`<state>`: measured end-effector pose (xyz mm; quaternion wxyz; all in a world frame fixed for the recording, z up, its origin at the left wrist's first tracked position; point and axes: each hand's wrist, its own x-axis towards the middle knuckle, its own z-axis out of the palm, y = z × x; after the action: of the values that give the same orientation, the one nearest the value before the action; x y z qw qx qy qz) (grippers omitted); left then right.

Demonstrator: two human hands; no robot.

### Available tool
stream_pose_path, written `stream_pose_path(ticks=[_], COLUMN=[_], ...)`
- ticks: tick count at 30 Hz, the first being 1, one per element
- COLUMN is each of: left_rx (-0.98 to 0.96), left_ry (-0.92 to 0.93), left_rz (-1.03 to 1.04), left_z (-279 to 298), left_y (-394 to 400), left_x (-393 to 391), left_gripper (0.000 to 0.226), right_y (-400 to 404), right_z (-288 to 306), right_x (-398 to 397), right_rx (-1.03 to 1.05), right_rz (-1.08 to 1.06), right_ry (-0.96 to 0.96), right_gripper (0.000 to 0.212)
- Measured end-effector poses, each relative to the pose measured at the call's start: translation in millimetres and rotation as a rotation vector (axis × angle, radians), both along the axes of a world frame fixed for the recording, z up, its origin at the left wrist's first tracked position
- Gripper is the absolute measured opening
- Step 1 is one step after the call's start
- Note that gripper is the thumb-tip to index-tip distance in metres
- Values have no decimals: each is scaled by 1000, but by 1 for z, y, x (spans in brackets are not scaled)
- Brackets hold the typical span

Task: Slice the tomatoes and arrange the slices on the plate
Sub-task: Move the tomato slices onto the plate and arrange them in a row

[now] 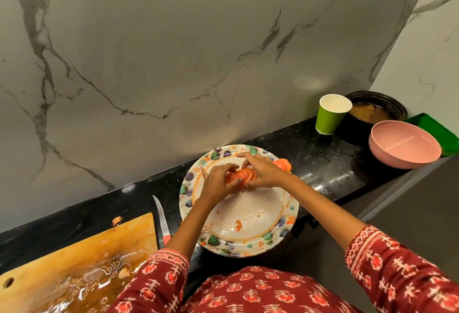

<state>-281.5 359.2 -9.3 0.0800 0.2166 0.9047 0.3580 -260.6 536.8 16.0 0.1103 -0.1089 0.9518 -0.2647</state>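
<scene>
A round white plate [250, 216] with a leaf-patterned rim sits on the black counter. Over its far half, my left hand [216, 183] and my right hand [260, 171] together hold a row of tomato slices [242, 176] between their fingers. More tomato slices [283, 164] lie on the plate's far right rim, partly hidden behind my right hand. A small tomato scrap [238, 225] and juice mark the plate's near part. The knife [161, 218], red-handled, lies on the counter between plate and cutting board, untouched.
A wet wooden cutting board [74, 263] lies at the lower left with a tomato bit [116, 220] near its corner. At the right stand a green paper cup [331, 114], stacked pink bowls [404, 145], a dark pot [377, 106] and a green tray [437, 129].
</scene>
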Motion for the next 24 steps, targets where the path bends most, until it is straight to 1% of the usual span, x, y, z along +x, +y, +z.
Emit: stream_pose_path(ticks=[3, 5, 7, 9, 12, 14, 16, 18, 21, 24], left_rx=[-4, -23, -73, -95, -47, -19, 37, 76, 89, 86], left_ry=[7, 33, 53, 70, 56, 11, -19, -20, -24, -11], left_rz=[-8, -11, -10, 3, 29, 33, 55, 61, 40, 26], left_z=[-5, -4, -1, 1, 3, 5, 6, 9, 10, 10], left_y=[-2, -1, 1, 3, 4, 1, -3, -4, -5, -6], left_x=[0, 2, 3, 4, 5, 6, 6, 5, 5, 5], left_gripper=[38, 41, 43, 38, 31, 31, 32, 29, 28, 26], right_y=[3, 3, 1, -1, -3, -4, -4, -4, -7, -10], right_z=[-1, -1, -1, -1, -2, -3, -3, -3, -2, -5], right_x=[1, 2, 1, 1, 3, 4, 4, 2, 1, 0], right_rx=[46, 59, 51, 23, 0, -9, -11, -19, -34, -54], right_rz=[14, 19, 26, 33, 30, 21, 22, 23, 25, 30], right_ry=[33, 43, 39, 32, 39, 42, 35, 34, 26, 41], right_gripper=[80, 79, 79, 80, 76, 75, 76, 80, 84, 83])
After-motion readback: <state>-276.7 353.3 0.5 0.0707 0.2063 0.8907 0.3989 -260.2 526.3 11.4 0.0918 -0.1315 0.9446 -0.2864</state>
